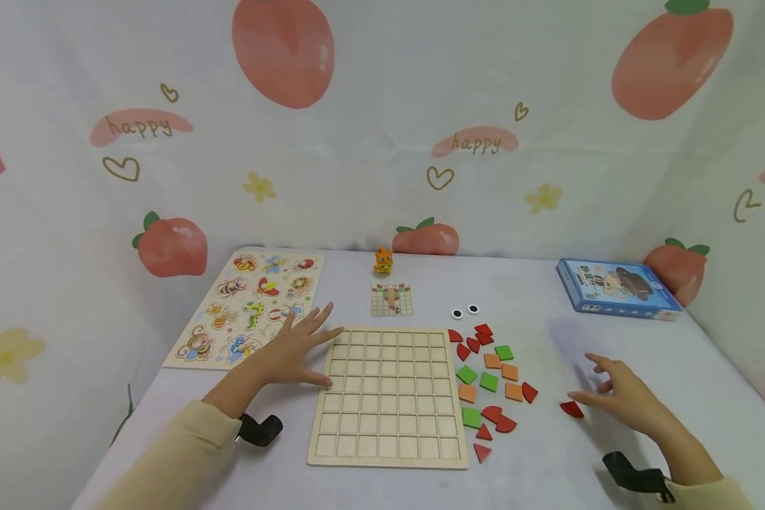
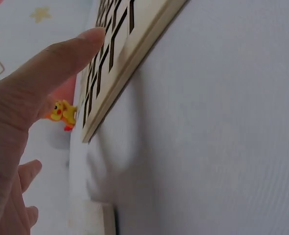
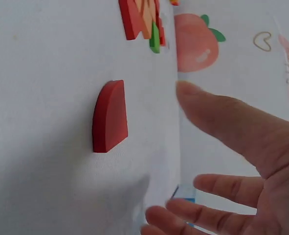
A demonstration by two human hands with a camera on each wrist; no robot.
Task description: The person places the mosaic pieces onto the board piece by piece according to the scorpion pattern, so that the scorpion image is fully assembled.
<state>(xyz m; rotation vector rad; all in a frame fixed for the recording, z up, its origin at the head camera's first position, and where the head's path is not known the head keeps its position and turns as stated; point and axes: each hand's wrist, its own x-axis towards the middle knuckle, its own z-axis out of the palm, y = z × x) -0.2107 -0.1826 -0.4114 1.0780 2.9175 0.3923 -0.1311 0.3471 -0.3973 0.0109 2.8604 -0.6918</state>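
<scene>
My left hand (image 1: 293, 352) is spread at the left edge of the wooden grid board (image 1: 389, 398), thumb and fingertips close to its rim; whether they touch it I cannot tell. In the left wrist view the thumb (image 2: 61, 63) reaches toward the board's edge (image 2: 129, 73). On the right, my right hand (image 1: 625, 397) hovers over the table beside a red quarter-circle piece (image 1: 572, 409), holding nothing. The right wrist view shows this red piece (image 3: 110, 117) lying on the cloth, apart from the loosely bent fingers.
Several red, orange and green pieces (image 1: 489, 381) lie right of the board. Behind it are two eye pieces (image 1: 457, 314), a pattern card (image 1: 392, 300) and a small orange figurine (image 1: 383, 261). An insect puzzle board (image 1: 229, 312) lies left, a blue box (image 1: 618, 287) back right.
</scene>
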